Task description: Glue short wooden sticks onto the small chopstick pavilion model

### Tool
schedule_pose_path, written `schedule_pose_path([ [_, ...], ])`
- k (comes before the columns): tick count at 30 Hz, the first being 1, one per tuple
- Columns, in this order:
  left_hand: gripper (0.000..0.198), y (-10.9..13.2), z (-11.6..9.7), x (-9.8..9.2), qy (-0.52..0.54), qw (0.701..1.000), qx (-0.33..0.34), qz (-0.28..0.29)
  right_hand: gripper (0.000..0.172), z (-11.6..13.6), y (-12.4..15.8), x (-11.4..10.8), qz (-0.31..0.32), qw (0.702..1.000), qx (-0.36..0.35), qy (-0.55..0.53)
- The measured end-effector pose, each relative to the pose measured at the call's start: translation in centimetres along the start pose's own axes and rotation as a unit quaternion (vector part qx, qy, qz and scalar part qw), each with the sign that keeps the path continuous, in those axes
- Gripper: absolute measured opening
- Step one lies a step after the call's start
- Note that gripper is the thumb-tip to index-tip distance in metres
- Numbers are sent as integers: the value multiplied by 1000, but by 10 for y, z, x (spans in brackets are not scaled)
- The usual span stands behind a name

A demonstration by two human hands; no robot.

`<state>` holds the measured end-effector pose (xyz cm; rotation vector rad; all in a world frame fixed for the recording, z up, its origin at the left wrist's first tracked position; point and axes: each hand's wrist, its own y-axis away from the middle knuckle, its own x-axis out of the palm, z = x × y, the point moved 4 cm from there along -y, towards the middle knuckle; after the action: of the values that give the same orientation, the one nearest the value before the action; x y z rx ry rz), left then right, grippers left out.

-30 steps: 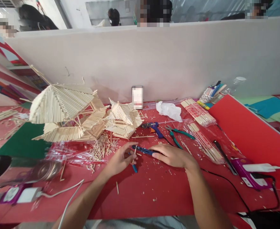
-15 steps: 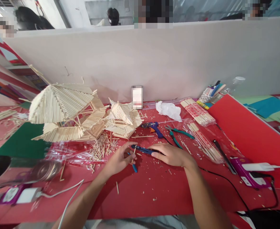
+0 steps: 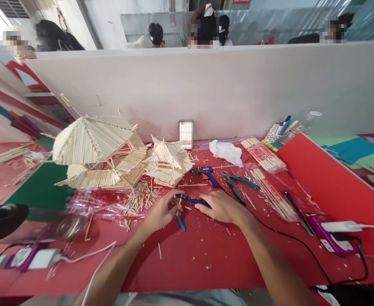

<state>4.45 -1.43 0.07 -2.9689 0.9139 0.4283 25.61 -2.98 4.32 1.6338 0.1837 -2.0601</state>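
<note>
My left hand [image 3: 164, 213] pinches a short thin wooden stick [image 3: 180, 201] between thumb and fingers. A blue pen-like object [image 3: 181, 223] points down from beneath that hand; I cannot tell whether it is held or lies on the table. My right hand [image 3: 222, 207] is wrapped round the handles of dark blue pliers [image 3: 191, 200], whose jaws meet the stick near my left fingertips. Just beyond the hands stand a small stick-built pavilion model [image 3: 164, 163] and, to its left, a larger one [image 3: 94, 148]. Cut stick pieces [image 3: 139, 202] lie heaped beside my left hand.
Behind my right hand lie a blue glue gun [image 3: 208, 174], green-handled pliers [image 3: 237, 185] and crumpled tissue [image 3: 226, 152]. Packs of sticks [image 3: 263, 154], a red board [image 3: 336, 191] and a purple power strip [image 3: 331, 236] are at right. A phone [image 3: 186, 135] leans on the white partition [image 3: 206, 93].
My view has tilted up a little, showing more beyond the partition. Both hands stay almost in place, with the pliers still at the stick.
</note>
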Motion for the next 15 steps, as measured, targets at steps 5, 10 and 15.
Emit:
schedule_pose_path([
  [5,36,2,-7,-4,-126,991,28,-35,45,8,0,5,2,997,-15,75],
  [10,42,8,-19,1,-224,973,29,-41,43,7,5,14,9,996,-9,89],
  [15,42,13,-22,8,-313,945,63,-67,38,5,9,26,4,997,-2,74],
])
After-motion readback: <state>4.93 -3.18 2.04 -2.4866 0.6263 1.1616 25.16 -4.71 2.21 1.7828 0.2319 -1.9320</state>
